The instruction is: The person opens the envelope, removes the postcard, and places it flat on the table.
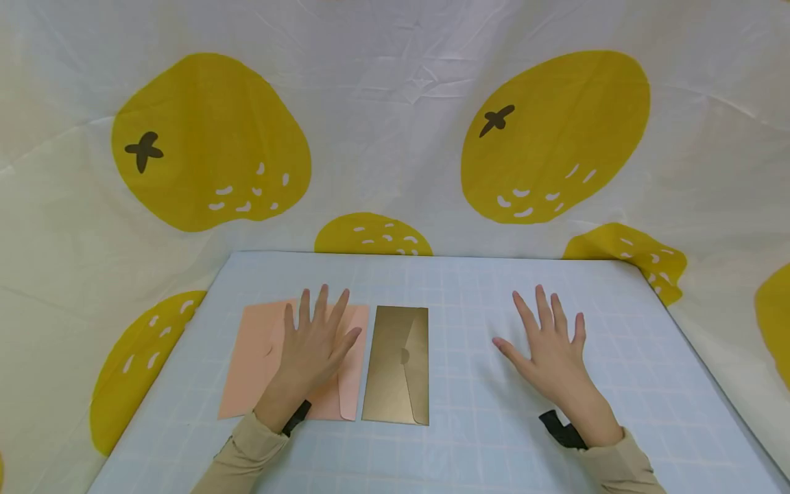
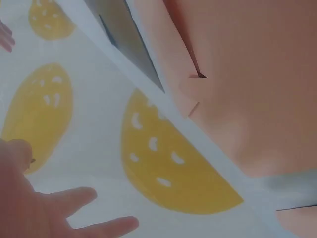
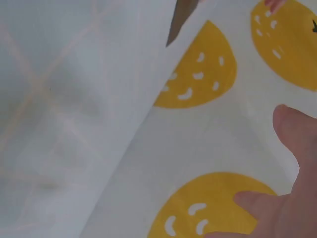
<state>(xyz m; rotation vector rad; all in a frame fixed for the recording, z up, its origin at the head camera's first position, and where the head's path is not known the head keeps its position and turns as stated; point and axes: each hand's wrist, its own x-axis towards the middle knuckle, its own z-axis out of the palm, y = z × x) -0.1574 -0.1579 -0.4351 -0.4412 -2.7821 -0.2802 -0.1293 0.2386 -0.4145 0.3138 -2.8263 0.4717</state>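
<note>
My left hand (image 1: 313, 351) hovers with fingers spread over a pink envelope (image 1: 256, 363) on the left part of the table. That envelope has a flap with a small tab, seen close in the left wrist view. Beside it, to the right, lies a narrower gold envelope (image 1: 389, 370), its flap along the right side with a rounded tab at the middle. Over the right part of the table my right hand (image 1: 552, 360) is held up, fingers spread and nothing in them. Both envelopes lie flat, and the left hand and wrist cover part of the pink one.
The table (image 1: 469, 453) has a pale blue cover with a faint grid. Behind and beside it hangs a white cloth (image 1: 382, 137) printed with large yellow fruit. Each wrist wears a black strap (image 1: 563, 431), below beige sleeves (image 1: 623, 466).
</note>
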